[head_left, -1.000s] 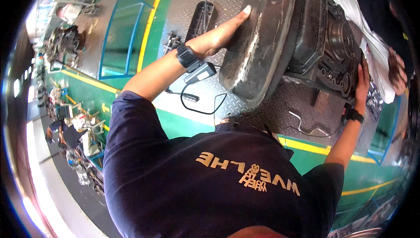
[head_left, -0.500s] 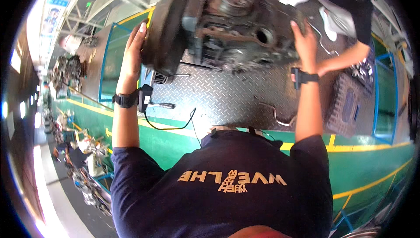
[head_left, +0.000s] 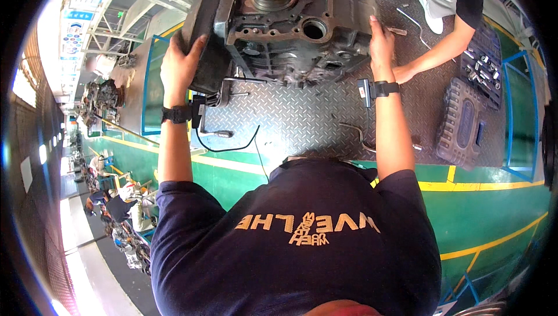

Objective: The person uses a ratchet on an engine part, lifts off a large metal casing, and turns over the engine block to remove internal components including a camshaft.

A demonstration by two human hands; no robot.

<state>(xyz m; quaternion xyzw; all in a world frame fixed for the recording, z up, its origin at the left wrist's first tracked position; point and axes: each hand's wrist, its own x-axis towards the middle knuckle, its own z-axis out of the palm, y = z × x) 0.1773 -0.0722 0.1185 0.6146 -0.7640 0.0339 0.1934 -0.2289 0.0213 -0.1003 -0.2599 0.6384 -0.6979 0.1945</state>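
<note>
A dark, greasy engine block (head_left: pixel 343 22) lies on its side on the metal-plated bench, with a round hub and a bored hole facing me. On its left is a black oil pan (head_left: pixel 216 37). My left hand (head_left: pixel 181 66) grips the pan's outer side, thumb across its near face. My right hand (head_left: pixel 381 48) presses against the block's right end, its fingers pointing away from me and partly hidden. Each wrist wears a black strap with a small device. Just right of my right wrist is a co-worker's hand (head_left: pixel 405 73), its fingers partly out of sight.
Hand tools and a black cable (head_left: pixel 232 148) lie on the near left of the bench (head_left: pixel 290 124). A bent bar (head_left: pixel 356 133) is at the near right, a long-handled tool (head_left: pixel 415 24) farther back. An open socket case (head_left: pixel 462 124) sits at the right. The co-worker's white shoes (head_left: pixel 433 13) are beyond.
The engine block has shifted left and now looks sharp rather than smeared. My right hand moved left with it. My left thumb now lies over the oil pan's near face.
</note>
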